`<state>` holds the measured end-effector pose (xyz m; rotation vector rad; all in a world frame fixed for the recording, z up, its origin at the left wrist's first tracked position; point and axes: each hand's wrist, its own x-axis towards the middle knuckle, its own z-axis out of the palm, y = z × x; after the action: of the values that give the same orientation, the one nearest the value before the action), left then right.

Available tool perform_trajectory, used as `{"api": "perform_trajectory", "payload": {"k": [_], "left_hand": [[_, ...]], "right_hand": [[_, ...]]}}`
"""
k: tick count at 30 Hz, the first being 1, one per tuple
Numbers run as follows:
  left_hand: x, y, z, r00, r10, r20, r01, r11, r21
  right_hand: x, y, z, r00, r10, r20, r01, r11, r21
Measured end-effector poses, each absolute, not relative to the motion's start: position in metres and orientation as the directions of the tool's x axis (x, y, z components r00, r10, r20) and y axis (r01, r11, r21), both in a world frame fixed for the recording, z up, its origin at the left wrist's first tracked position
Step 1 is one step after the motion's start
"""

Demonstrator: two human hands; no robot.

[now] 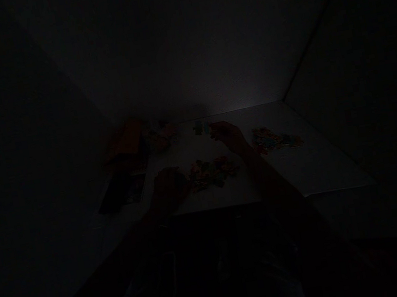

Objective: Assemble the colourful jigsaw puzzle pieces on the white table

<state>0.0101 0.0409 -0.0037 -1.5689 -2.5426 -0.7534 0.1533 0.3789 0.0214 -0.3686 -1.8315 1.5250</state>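
The view is very dark. My right hand [229, 135] reaches to the back of the white table [191, 149], its fingertips closed at a small greenish puzzle piece [207, 128]. Just left of that piece lies another dark green piece [198, 128]. My left hand [167, 186] rests on the table beside the left edge of a heap of mixed puzzle pieces [212, 172]; its fingers are too dark to make out. A second heap of pieces [271, 140] lies to the right of my right forearm.
At the back left stands an orange box or bag [126, 140], with more loose pieces [160, 137] beside it. A dark flat object [115, 194] and a picture-like card [135, 188] lie at the left edge. A wall [198, 57] rises behind the table.
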Motion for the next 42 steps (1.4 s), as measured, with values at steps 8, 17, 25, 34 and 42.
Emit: {"api": "perform_trajectory", "payload": {"k": [8, 17, 25, 34, 42], "left_hand": [[0.009, 0.041, -0.007, -0.496, 0.811, 0.311, 0.847, 0.371, 0.382], [0.008, 0.041, -0.011, -0.481, 0.812, 0.33, 0.857, 0.355, 0.374], [0.01, 0.042, -0.008, -0.487, 0.818, 0.306, 0.851, 0.365, 0.379], [0.013, 0.042, -0.003, -0.474, 0.863, 0.173, 0.867, 0.422, 0.265], [0.019, 0.043, 0.002, -0.478, 0.869, 0.125, 0.869, 0.448, 0.209]], "right_hand": [[0.161, 0.378, 0.025, -0.685, 0.671, 0.284, -0.21, 0.192, -0.959], [0.158, 0.385, 0.01, -0.736, 0.639, 0.224, -0.143, 0.177, -0.974], [0.165, 0.386, 0.006, -0.803, 0.574, 0.158, 0.18, 0.487, -0.855], [0.157, 0.393, 0.007, -0.639, 0.76, 0.118, 0.508, 0.533, -0.677], [0.121, 0.4, 0.043, -0.654, 0.756, -0.009, 0.703, 0.604, -0.376]]}}
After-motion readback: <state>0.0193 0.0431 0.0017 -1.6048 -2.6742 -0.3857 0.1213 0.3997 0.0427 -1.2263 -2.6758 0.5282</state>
